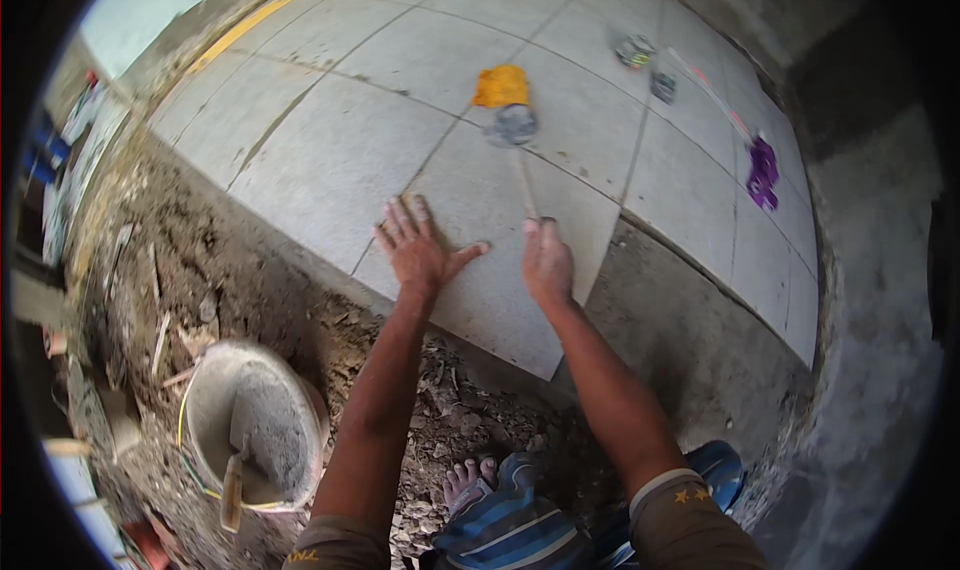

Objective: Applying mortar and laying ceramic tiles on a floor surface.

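Note:
My left hand [418, 250] lies flat on a large pale floor tile [470, 315], its fingers spread. My right hand [547, 262] is wrapped round the thin handle of a mallet [513, 126] with a grey, rounded head. The mallet is somewhat blurred, and its head is over the tile's far part, near a corner. I cannot tell whether the head touches the surface. Just beyond it rests a crumpled orange-yellow cloth [501, 86]. The tile borders other laid tiles along its far sides, and its near corner points toward my knees.
A bucket [312, 410] of grey mortar with a wooden-handled trowel [232, 490] stands at the lower left on rubble. Bare grey screed [660, 320] lies right of the tile. Farther right are a purple cloth [763, 174], a long thin rod [712, 92] and small dark objects [663, 87].

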`<state>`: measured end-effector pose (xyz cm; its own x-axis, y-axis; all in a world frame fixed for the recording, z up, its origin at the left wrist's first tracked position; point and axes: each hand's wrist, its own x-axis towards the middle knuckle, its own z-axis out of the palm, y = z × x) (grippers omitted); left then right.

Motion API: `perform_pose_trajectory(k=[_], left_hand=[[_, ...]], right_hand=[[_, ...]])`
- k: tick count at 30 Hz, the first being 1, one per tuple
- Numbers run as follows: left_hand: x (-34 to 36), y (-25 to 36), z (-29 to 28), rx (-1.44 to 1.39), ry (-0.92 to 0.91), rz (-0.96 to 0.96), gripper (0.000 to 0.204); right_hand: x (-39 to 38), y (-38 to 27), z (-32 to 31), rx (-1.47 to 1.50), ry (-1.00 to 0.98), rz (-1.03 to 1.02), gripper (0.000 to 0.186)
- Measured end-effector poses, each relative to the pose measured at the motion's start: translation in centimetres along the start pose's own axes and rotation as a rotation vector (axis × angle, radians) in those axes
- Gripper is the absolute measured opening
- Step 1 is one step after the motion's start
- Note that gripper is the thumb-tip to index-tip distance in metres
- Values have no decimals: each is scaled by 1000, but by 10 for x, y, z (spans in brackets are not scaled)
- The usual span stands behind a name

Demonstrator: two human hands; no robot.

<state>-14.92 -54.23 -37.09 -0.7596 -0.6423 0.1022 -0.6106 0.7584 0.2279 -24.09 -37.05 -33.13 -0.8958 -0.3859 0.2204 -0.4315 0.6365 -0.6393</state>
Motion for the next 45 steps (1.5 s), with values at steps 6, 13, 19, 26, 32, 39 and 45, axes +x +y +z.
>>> perform_pose_trajectory(k=[6, 13, 19, 26, 32, 39, 45], left_hand=[[-3, 11, 4, 15, -6, -13, 147], [-7, 1, 3, 6, 13, -39, 147], [2, 31, -5, -36, 0, -24, 147], [-3, -30, 2, -91, -26, -104, 146], [0, 9, -8, -226, 1, -64, 148], [-14, -9, -17, -210, -31, -90, 147], [-11, -4, -15, -221, -28, -66, 146]], right_hand=[[5, 16, 22, -228, -173, 49, 42], [1, -10, 18, -29, -77, 33, 39], [3, 31, 8, -152, -74, 21, 39], [-25, 9, 41, 45, -52, -207, 36], [-69, 40, -52, 71, -22, -33, 47], [-115, 87, -58, -32, -131, -10, 48], [-124, 104, -64, 35, -70, -6, 50]])
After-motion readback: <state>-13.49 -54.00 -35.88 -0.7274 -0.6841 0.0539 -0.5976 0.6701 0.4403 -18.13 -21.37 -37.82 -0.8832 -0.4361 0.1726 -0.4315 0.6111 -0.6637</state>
